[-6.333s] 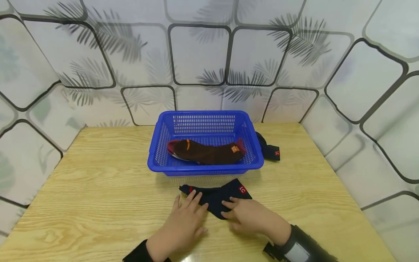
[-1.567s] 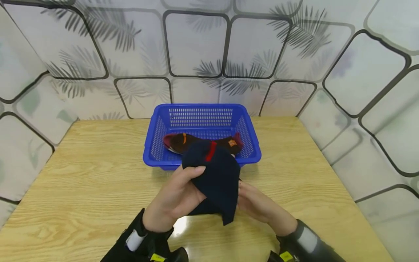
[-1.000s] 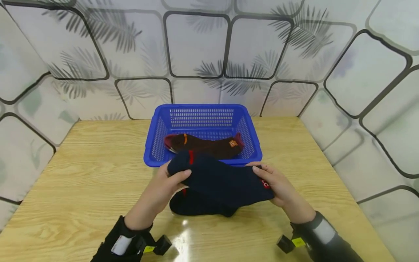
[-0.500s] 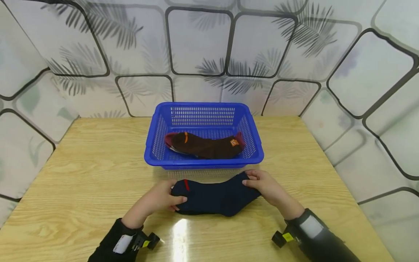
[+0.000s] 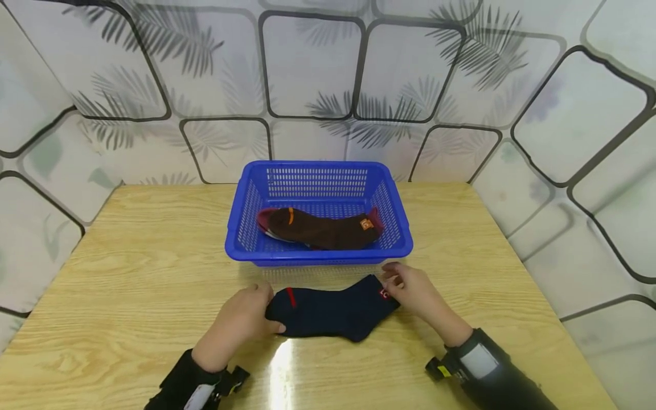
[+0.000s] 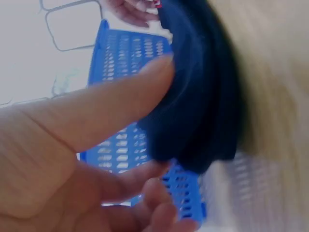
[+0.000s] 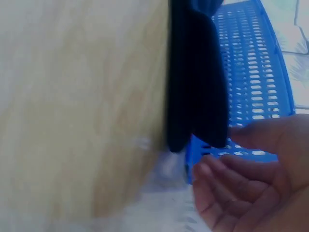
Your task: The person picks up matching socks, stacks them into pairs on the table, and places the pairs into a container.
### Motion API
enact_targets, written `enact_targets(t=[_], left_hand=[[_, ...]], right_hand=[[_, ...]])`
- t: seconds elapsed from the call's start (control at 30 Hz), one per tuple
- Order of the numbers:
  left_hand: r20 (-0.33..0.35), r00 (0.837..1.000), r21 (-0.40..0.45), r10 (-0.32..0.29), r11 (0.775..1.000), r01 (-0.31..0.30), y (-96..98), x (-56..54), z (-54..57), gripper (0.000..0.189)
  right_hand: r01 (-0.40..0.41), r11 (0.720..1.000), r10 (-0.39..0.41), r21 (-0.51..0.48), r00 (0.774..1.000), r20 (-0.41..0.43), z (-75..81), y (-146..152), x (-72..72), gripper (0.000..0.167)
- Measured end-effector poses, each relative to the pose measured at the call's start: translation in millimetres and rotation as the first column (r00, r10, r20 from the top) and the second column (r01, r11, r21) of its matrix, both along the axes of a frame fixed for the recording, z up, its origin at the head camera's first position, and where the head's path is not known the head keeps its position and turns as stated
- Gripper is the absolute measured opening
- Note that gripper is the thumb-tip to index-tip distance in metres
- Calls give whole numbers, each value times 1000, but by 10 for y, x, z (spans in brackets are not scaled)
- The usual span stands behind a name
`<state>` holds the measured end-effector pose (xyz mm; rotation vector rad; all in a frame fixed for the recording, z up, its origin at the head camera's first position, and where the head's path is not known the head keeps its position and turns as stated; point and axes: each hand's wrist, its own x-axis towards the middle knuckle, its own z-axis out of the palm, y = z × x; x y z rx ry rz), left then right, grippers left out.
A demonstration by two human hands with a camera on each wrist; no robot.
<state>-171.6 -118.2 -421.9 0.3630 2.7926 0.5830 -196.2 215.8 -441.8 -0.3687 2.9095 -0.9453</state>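
In the head view, a pair of navy socks (image 5: 333, 313) lies stacked on the table, toes left and cuffs right, with a red stripe and a red label on top. The left wrist view shows the two layers of the navy socks (image 6: 198, 96). My left hand (image 5: 241, 319) rests at the toe end, its thumb touching the fabric and its fingers beside the edge, without a visible pinch. At the cuffs is my right hand (image 5: 412, 287). In the right wrist view, the right hand's thumb (image 7: 256, 135) touches or nearly touches the cuff, its fingers apart from it.
Behind the navy socks stands a blue perforated basket (image 5: 318, 255). Inside it lie brown socks (image 5: 328, 230) with orange marks and maroon ends. A patterned wall covering (image 5: 312, 68) encloses the wooden table (image 5: 154, 273) at the back and sides.
Both hands held up one navy sock, then lowered it onto the other. Since then the grip has loosened and the cuff label shows. The navy sock formerly right of the basket is gone from there.
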Motion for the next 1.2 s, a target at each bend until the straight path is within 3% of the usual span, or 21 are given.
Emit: enact_targets(t=[0.13, 0.33, 0.53, 0.67, 0.77, 0.9, 1.0, 1.07, 1.13, 1.2], left_hand=[[-29, 998, 21, 56, 998, -55, -35, -3, 55, 46], [25, 999, 1, 32, 999, -32, -30, -59, -24, 37], [-39, 999, -26, 11, 1000, -12, 12, -79, -138, 30], [-80, 997, 29, -21, 999, 23, -1, -81, -125, 24], [-55, 995, 145, -86, 985, 93, -72, -84, 93, 22], [-39, 991, 299, -125, 945, 131, -191, -160, 580, 21], [-101, 994, 331, -33, 941, 65, -240, -292, 909, 26], [-149, 987, 339, 60, 941, -6, -248, -437, 1041, 31], [-185, 971, 368, 151, 927, -74, -223, -621, 1083, 35], [-217, 950, 404, 227, 906, -124, -165, -837, 1036, 38]], right_hand=[[7, 994, -11, 107, 999, 36, 32, 4, 20, 23], [-26, 982, 12, 188, 997, 74, -36, -66, 30, 14], [-28, 984, 13, 174, 996, 84, -81, -127, 16, 17], [-53, 991, 39, 123, 993, 114, -15, -108, 23, 22], [-105, 993, 98, 49, 986, 136, 241, -67, 69, 19], [-137, 989, 142, -49, 985, 103, 748, -15, 98, 18], [-95, 991, 98, -93, 995, 26, 1085, -22, 40, 20], [-33, 994, 33, -102, 999, -6, 1236, -55, -56, 24], [26, 994, -29, -105, 999, -26, 1294, -111, -216, 28], [80, 993, -83, -86, 996, -38, 1259, -177, -417, 31]])
